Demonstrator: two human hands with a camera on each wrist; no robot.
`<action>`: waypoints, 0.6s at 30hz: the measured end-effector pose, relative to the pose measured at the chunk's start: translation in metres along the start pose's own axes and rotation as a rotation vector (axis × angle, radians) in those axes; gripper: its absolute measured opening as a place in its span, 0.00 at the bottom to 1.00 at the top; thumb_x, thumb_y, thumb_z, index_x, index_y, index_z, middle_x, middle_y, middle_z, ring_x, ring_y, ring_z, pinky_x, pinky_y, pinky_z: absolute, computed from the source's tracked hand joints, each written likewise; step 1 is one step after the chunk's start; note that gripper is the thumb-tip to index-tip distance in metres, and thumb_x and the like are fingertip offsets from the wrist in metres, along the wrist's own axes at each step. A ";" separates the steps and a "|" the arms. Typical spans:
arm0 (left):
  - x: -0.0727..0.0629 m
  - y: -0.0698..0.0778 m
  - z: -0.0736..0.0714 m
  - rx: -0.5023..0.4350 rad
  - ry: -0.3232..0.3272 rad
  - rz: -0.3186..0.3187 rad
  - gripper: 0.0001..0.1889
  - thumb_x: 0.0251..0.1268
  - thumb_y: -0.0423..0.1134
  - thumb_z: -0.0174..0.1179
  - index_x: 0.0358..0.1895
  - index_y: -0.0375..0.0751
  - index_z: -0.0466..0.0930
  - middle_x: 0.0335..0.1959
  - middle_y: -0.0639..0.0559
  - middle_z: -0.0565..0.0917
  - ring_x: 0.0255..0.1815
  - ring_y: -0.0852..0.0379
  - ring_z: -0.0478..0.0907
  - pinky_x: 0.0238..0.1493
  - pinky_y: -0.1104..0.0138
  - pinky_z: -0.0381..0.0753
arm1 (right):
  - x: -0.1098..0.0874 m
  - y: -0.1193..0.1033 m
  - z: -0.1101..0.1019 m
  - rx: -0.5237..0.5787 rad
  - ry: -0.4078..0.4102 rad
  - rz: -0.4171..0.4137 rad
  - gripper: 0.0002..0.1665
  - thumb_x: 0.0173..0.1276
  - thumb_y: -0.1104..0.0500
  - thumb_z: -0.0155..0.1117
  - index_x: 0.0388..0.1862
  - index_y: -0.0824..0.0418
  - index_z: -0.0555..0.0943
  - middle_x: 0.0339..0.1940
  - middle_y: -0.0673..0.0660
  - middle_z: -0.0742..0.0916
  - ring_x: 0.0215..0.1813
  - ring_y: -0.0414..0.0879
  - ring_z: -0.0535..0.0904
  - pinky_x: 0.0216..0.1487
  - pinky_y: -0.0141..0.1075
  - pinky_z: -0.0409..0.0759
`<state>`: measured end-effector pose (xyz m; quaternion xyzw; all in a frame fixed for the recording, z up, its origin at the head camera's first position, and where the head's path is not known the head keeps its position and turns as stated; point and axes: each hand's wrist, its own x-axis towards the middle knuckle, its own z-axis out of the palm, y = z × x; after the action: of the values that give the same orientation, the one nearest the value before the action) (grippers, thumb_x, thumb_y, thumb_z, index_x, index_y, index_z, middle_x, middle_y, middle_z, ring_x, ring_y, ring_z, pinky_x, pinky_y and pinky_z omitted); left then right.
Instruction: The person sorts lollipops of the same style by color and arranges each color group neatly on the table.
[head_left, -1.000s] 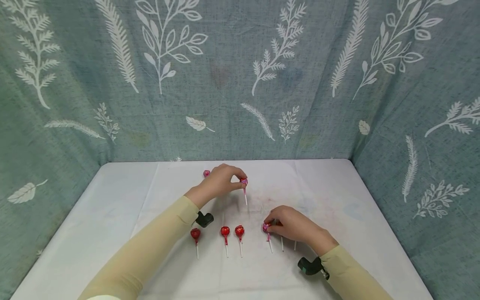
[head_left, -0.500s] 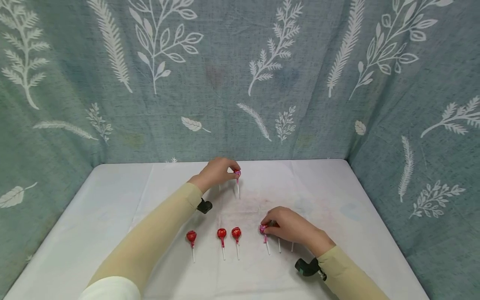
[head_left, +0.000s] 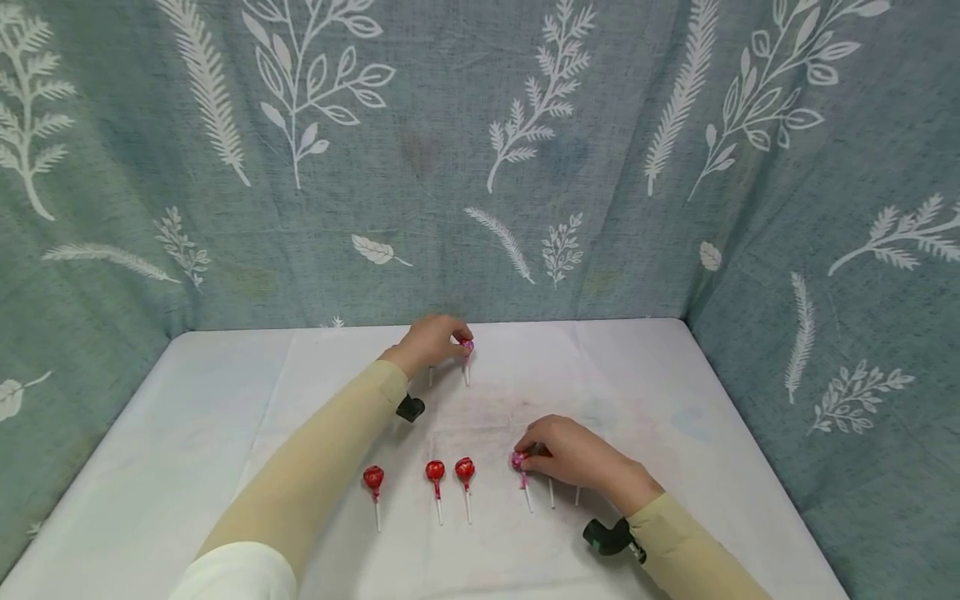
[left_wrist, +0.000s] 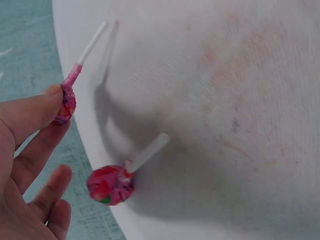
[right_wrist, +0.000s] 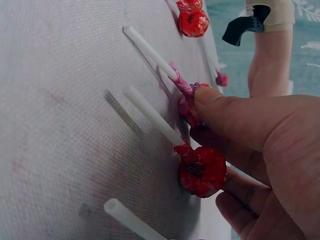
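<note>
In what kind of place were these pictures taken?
Probably an indoor recording corner: leaf-patterned fabric hangs on three sides of a white table, and a small black device is worn at each wrist.

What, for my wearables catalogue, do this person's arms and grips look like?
Two long beige fabric sleeves, with white fabric at the left one's upper end. Each wrist wears a bent black device. Left grip and right grip are ungloved.

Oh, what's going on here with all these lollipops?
A person is busy with both hands at a white table. Their left hand pinches a pink lollipop near the far edge, while their right hand pinches another pink lollipop closer in. Three red lollipops lie in a row, held by neither hand.
</note>
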<state>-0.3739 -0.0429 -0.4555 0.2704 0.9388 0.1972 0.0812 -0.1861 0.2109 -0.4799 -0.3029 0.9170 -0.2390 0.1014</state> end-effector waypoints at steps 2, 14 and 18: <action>0.001 -0.001 0.001 0.010 0.001 -0.013 0.12 0.64 0.44 0.68 0.50 0.51 0.87 0.47 0.55 0.86 0.53 0.50 0.79 0.56 0.52 0.73 | 0.000 0.000 0.000 0.001 -0.001 0.001 0.10 0.66 0.52 0.70 0.45 0.49 0.88 0.39 0.37 0.84 0.42 0.33 0.78 0.47 0.34 0.78; 0.004 -0.003 0.009 0.004 0.009 -0.047 0.12 0.67 0.47 0.66 0.50 0.51 0.87 0.48 0.56 0.86 0.55 0.48 0.77 0.61 0.44 0.65 | 0.000 -0.001 -0.001 -0.015 0.000 0.014 0.09 0.66 0.51 0.71 0.44 0.49 0.88 0.40 0.37 0.84 0.43 0.34 0.78 0.48 0.35 0.78; 0.003 -0.004 0.010 -0.001 0.007 -0.051 0.12 0.67 0.47 0.65 0.50 0.51 0.87 0.48 0.56 0.85 0.56 0.47 0.77 0.60 0.44 0.66 | 0.000 0.000 -0.001 -0.015 0.000 0.014 0.09 0.66 0.51 0.70 0.45 0.48 0.88 0.40 0.37 0.84 0.44 0.34 0.78 0.48 0.35 0.79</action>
<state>-0.3763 -0.0411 -0.4663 0.2455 0.9456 0.1964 0.0833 -0.1865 0.2112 -0.4793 -0.2972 0.9209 -0.2314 0.1007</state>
